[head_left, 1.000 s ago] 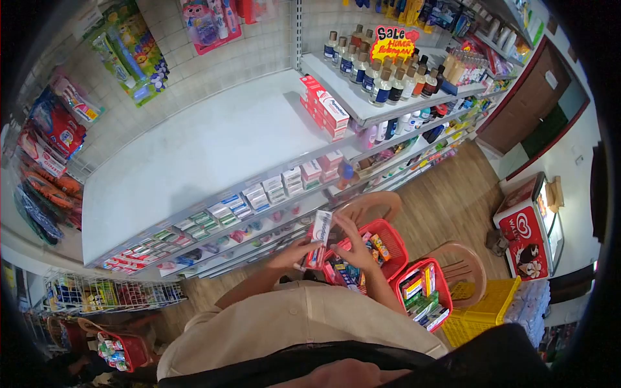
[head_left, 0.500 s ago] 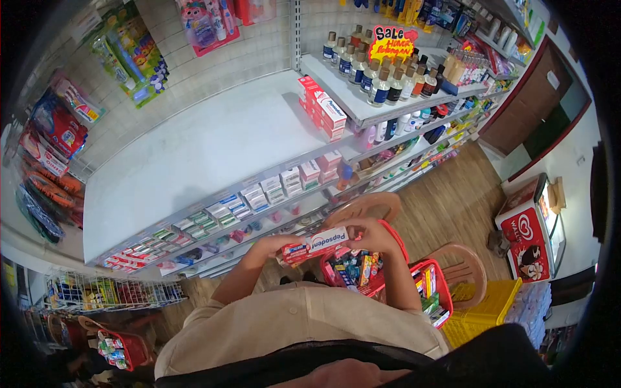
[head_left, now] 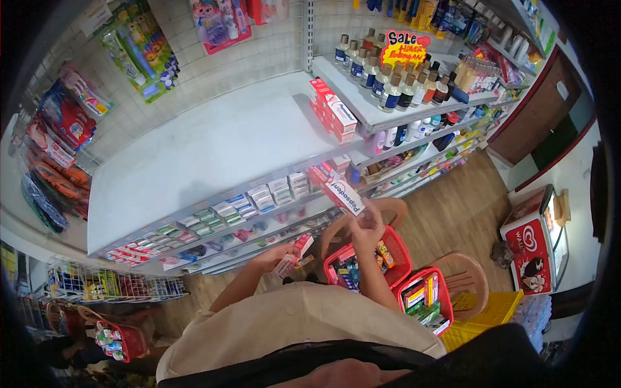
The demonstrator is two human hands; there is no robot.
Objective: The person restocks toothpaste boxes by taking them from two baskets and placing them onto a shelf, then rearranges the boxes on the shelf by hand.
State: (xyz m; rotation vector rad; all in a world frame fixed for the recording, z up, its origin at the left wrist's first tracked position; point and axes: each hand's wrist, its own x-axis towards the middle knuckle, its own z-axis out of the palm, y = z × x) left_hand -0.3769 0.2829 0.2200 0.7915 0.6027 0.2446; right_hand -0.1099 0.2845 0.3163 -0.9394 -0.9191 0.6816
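Note:
My right hand is closed on the end of a red and white Pepsodent toothpaste box, raised near the shelf's front edge. My left hand, lower and nearer my body, grips red and white toothpaste boxes; their exact number is hard to make out. A short stack of Pepsodent boxes stands at the right end of the white upper shelf. Below that shelf, rows of small toothpaste boxes line the lower tier.
Red baskets of packaged goods sit on brown plastic chairs below my right arm. Perfume bottles crowd the adjoining shelf. A yellow crate and a red ice cream freezer stand to the right.
My hands have moved apart. The right one has carried a Pepsodent box up toward the shelf, while the left keeps boxes low. The view has shifted slightly.

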